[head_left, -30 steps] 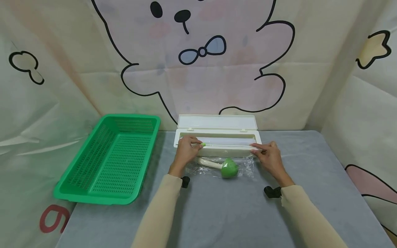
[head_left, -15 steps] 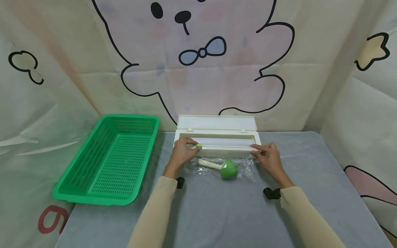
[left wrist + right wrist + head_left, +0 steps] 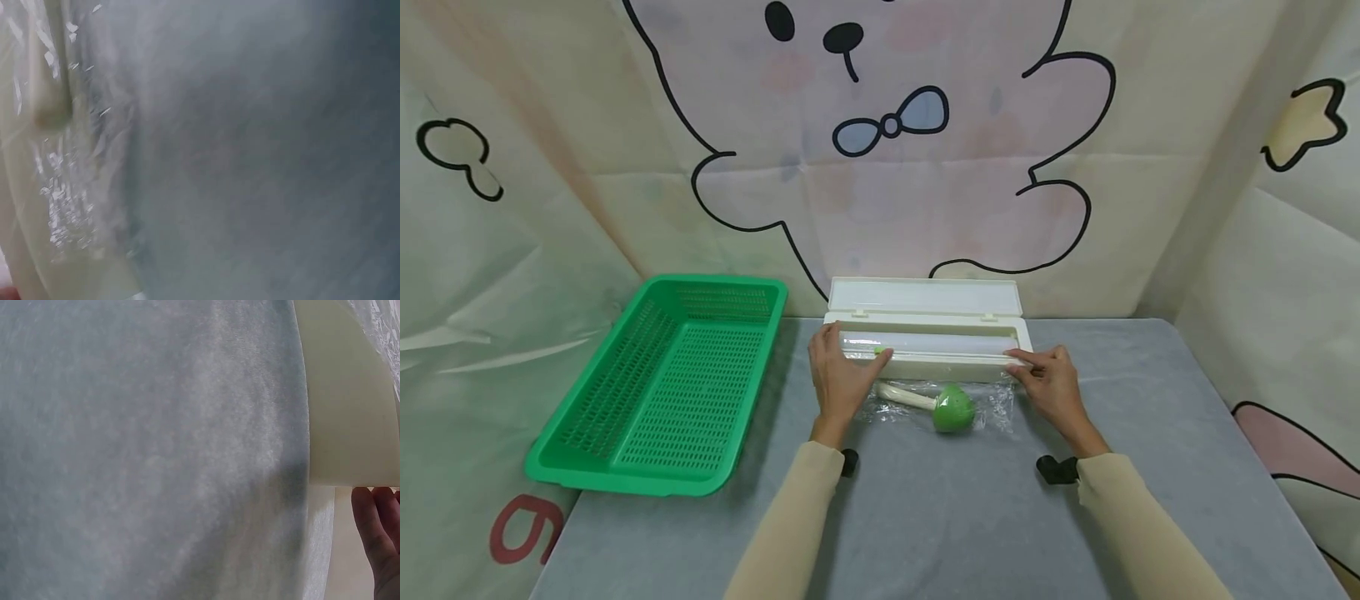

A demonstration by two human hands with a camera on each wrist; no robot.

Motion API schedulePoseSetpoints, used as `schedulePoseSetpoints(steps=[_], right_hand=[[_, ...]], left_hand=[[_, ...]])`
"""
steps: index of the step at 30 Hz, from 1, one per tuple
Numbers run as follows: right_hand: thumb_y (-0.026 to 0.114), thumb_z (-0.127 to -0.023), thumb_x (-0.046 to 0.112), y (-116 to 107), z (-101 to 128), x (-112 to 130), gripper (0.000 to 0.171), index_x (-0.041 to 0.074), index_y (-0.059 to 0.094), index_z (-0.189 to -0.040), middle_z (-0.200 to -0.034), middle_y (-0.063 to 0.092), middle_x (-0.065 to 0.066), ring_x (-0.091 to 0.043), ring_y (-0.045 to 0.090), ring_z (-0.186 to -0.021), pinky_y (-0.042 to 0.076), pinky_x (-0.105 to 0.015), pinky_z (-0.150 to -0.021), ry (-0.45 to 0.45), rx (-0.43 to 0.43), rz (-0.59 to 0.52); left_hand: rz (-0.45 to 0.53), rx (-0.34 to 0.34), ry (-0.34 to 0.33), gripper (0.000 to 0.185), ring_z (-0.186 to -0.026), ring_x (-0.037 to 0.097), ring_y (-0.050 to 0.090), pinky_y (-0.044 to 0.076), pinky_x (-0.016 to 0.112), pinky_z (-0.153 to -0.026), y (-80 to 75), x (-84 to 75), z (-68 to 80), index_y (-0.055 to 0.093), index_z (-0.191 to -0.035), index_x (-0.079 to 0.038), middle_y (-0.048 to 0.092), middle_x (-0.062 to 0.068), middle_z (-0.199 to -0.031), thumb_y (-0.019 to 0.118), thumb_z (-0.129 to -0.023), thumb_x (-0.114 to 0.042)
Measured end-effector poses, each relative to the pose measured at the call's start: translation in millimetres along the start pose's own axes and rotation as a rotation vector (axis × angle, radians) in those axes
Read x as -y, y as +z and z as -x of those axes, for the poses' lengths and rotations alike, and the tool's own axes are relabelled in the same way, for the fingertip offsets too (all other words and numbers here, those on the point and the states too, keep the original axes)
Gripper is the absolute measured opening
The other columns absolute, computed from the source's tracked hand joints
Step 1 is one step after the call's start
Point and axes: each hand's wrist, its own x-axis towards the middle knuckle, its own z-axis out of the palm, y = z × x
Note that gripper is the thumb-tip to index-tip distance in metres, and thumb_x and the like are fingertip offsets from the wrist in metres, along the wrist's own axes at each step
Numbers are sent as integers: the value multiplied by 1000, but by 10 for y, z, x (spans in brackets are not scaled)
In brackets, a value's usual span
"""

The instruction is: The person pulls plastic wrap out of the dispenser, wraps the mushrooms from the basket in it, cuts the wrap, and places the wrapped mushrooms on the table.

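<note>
A white cling film dispenser (image 3: 955, 368) stands at the table's back edge, lid raised, a film roll (image 3: 940, 342) inside. My right hand (image 3: 1051, 383) grips its right end between thumb and fingers. At the left end, my left hand (image 3: 838, 375) is spread, its fingers by the box end and its thumb over the front rail near a small green slider (image 3: 878, 351). Clear film (image 3: 997, 406) hangs from the front over a toy vegetable with a round green head (image 3: 955, 408) and a white stem (image 3: 907, 394). The left wrist view shows the stem (image 3: 51, 94) under shiny film.
A green plastic basket (image 3: 730, 475) with slotted walls stands on the left side of the grey-covered table (image 3: 955, 517). Behind the box hangs a curtain (image 3: 880, 200) with a cartoon bear.
My left hand has let go of the green slider after drawing it left, and its fingers have spread to the box's left end. The right hand stays put.
</note>
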Motion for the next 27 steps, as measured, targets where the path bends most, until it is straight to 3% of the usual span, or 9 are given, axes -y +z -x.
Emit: schedulePoseSetpoints(steps=[2,5,9,15,27], right_hand=[[75,-92,6,-2,0,-1,26,2,75,-117,-89,40,-9,-26,45,-85,40,-5,-73,4,3,-5],[74,-92,6,-5,1,0,26,2,75,-118,-90,40,-10,-26,46,-85,38,-2,-75,10,7,-6],[75,-92,7,-8,2,8,26,3,75,-118,-90,40,-9,-25,46,-85,39,-4,-76,15,12,-2],[75,-92,8,-10,7,21,26,3,76,-118,-89,40,-9,-25,48,-84,43,-10,-75,25,11,9],[76,-92,8,-12,0,26,26,3,76,-117,-89,41,-9,-26,48,-85,45,-12,-76,14,8,27]], left_hand=[[9,-13,-94,111,-140,37,34,36,54,-110,9,2,38,41,-149,6,39,21,-149,89,-69,-56],[46,3,-212,124,-145,36,28,34,55,-113,20,4,84,27,-156,2,29,20,-157,87,-68,-62],[109,20,-280,125,-146,32,30,34,52,-114,35,8,109,24,-158,-3,27,16,-160,86,-69,-63],[170,-19,-284,118,-144,34,34,34,52,-114,41,37,112,30,-156,-1,33,16,-158,88,-70,-57],[216,-112,-226,84,-138,37,46,37,49,-113,-40,92,79,48,-146,7,52,22,-146,85,-81,-31]])
